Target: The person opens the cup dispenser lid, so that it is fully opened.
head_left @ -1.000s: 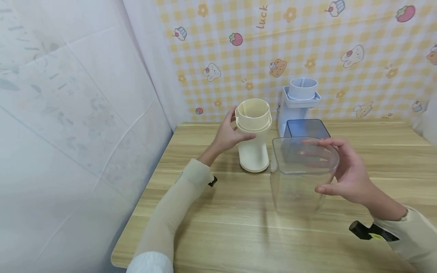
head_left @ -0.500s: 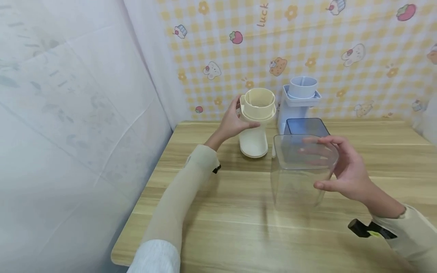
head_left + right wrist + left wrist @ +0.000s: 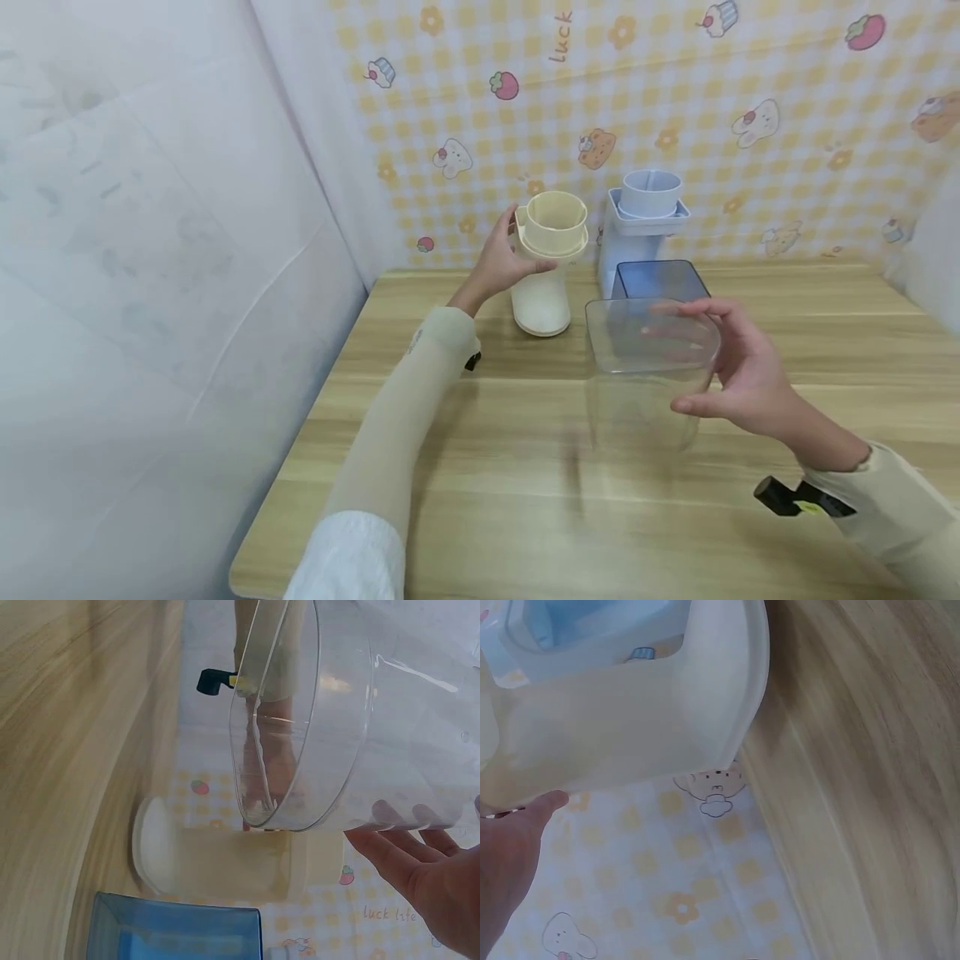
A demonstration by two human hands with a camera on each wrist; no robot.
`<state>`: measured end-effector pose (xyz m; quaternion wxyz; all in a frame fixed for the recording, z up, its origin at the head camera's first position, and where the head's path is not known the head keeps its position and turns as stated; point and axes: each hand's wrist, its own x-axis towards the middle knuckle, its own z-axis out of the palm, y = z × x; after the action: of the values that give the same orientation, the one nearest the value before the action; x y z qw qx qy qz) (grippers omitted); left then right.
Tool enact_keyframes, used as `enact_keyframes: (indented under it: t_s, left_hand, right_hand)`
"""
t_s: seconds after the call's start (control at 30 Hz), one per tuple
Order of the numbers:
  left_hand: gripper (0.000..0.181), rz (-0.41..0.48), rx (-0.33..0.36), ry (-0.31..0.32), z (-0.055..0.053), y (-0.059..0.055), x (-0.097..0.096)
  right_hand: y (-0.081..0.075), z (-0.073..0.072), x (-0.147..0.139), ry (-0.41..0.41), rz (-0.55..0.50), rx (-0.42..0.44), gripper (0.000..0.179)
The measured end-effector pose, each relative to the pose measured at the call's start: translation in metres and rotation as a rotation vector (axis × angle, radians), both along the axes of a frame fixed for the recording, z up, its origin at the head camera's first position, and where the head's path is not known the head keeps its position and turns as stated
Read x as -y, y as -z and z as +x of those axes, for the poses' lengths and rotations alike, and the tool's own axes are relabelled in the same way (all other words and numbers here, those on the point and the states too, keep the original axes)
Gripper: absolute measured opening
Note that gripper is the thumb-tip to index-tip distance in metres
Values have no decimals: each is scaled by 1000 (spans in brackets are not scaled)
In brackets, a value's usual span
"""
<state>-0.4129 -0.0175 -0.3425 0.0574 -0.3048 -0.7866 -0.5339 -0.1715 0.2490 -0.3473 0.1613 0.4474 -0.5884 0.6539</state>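
Observation:
My left hand (image 3: 497,265) grips a cream plastic stand (image 3: 542,304) near its top, thumb across the front and fingers behind. A round, open collar (image 3: 556,223) tops this upright stand, and a rounded foot juts forward. In the left wrist view the thumb of the left hand (image 3: 510,855) lies along the cream stand (image 3: 622,724). My right hand (image 3: 753,383) holds a clear plastic container (image 3: 637,392) by its right side, its open rim upward, over the front of the table. Fingers of the right hand (image 3: 450,892) show through the clear wall in the right wrist view.
Right of the cream stand is a similar pale blue stand (image 3: 626,250) against the patterned backdrop (image 3: 480,117). A blue-tinted container (image 3: 663,279) sits at its foot, partly behind the clear one. The wooden table (image 3: 480,467) ends at the left beside a white curtain (image 3: 150,250).
My left hand has moved the cream stand back towards the backdrop, mostly in the first half second. The right hand keeps its hold on the clear container, almost unmoved. The head view has shifted slightly.

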Motion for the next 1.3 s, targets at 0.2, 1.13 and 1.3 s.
enact_keyframes:
  t_s: [0.2,1.13,1.3]
  left_hand:
    - [112,17,42,-17,-9,8,-2]
    - [88,-157,-9,-157,-32,2,-7]
    - [80,-168,-5,-172,-32,3,-9]
  right_hand:
    - [-1,-1,0,21,18,-8,89]
    - [2,-10,-2,95,42,37,92]
    - [2,-12,-1,137,64,82,92]
